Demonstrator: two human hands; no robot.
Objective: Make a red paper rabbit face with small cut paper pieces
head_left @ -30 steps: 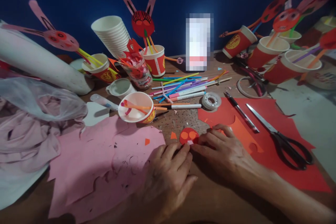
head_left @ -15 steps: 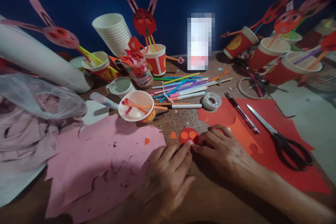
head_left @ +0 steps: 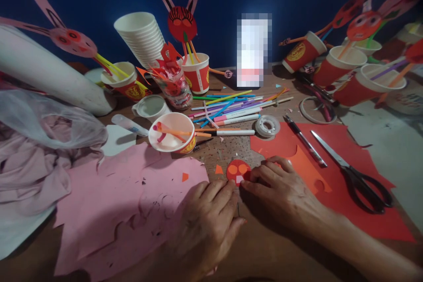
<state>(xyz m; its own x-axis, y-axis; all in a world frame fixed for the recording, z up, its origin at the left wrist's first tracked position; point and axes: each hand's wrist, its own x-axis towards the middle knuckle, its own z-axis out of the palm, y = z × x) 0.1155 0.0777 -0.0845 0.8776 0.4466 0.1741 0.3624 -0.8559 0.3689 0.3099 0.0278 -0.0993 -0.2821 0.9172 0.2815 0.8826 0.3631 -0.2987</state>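
Note:
A small round red paper face (head_left: 233, 177) lies on the table, with two orange ovals and a pale pink paper square (head_left: 239, 179) near its lower edge. My left hand (head_left: 211, 222) rests below and left of it, open, fingers stretched out side by side and thumb apart. Its fingertips are at the face's lower left edge. From the right, my right hand (head_left: 280, 185) reaches in with bent, slightly spread fingers. Its index fingertip touches the lower right edge near the pink square; the thumb is hidden. A small orange scrap (head_left: 219, 169) is just left of the face.
Pink sheets (head_left: 109, 202) lie left; red paper (head_left: 360, 158), scissors (head_left: 370, 189) and a pen (head_left: 306, 141) lie right. Beyond are a tape roll (head_left: 267, 126), markers and straws (head_left: 231, 108), a cup with orange straws (head_left: 172, 132) and several cups with paper rabbits (head_left: 181, 24).
My left fingers have drawn back slightly toward me, uncovering the pink square and the face's lower edge. My right hand has barely moved. The view has shifted a little.

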